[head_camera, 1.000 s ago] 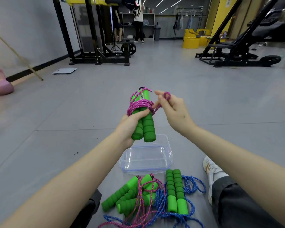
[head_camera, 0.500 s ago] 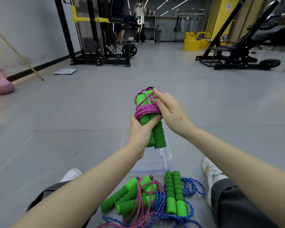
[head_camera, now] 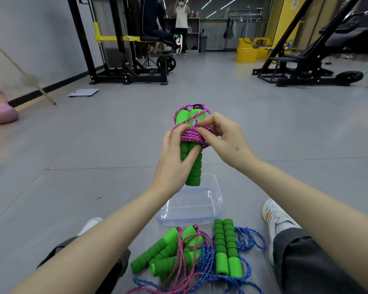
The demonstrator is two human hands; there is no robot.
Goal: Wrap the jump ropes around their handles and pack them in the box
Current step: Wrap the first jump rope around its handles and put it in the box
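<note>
Above the clear plastic box (head_camera: 218, 194), at mid-frame, a pair of green foam handles (head_camera: 193, 168) is held upright and side by side, the ribbed ends pointing down toward the box without touching it. The left hand (head_camera: 173, 164) grips both handles from the left, its thumb laid across their front just under the windings. A pink jump rope (head_camera: 191, 137) is coiled in several tight turns around the upper part of the pair, with looser strands running up and over the smooth tops. The right hand (head_camera: 226, 141) pinches a strand of this rope between thumb and forefinger, right at the top edge of the coil; its other fingers are curled. The box stands open on the grey floor (head_camera: 94, 166) between the person's legs, and the floor shows through its transparent bottom. Nearer the camera, just beside the box's near rim, lie two more ropes: a tangled pink cord (head_camera: 181, 259) with its green handles (head_camera: 157, 253) splayed at an angle, and a blue cord (head_camera: 251, 238) looped around a straight pair of green handles (head_camera: 227, 247) lying parallel and touching. The two cords overlap between the handle sets. White sneakers (head_camera: 274, 217) flank the box. A pink kettlebell (head_camera: 0, 111) sits at far left, a black rack (head_camera: 123, 60) stands behind.
</note>
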